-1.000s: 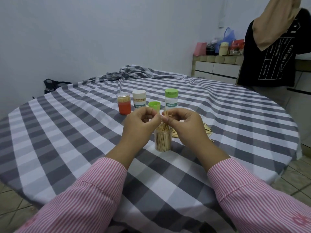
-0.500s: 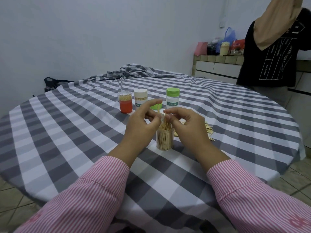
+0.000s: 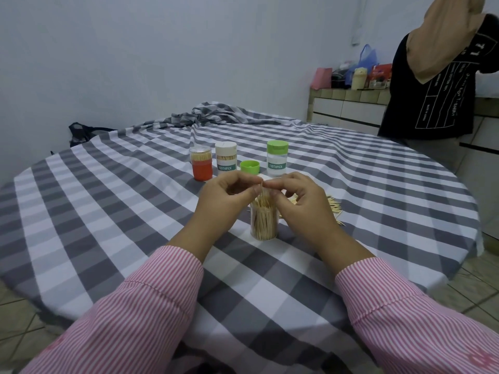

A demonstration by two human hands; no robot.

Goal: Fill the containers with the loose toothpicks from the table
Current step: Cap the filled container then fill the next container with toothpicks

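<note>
Closer together than half a second ago: left hand [image 3: 225,201] and right hand [image 3: 298,203], fingertips now almost meeting above the open clear container [image 3: 264,222], left forefinger no longer lifted. Both with fingers curled, pinching at one upright toothpick [image 3: 261,188] over the container's mouth; which of the two actually grips it, impossible to tell. Packed with upright toothpicks, that container, standing on the checked counter [image 3: 108,211] between the two wrists, same spot as before. Just right of it, partly hidden behind the right hand, a scatter of loose toothpicks [image 3: 333,206] flat on the cloth. Farther back, in a row: orange-bottomed jar [image 3: 200,167] with a clear cap, white-lidded jar [image 3: 226,160], loose green lid [image 3: 249,167] lying on the cloth, green-lidded jar [image 3: 277,157] marked TOOTHPICK. Pink-striped sleeves [image 3: 151,306] across the near edge. At far right, a standing person in a black shirt [image 3: 437,85] beside a tiled ledge [image 3: 348,94] crowded with bags and a bottle.
</note>
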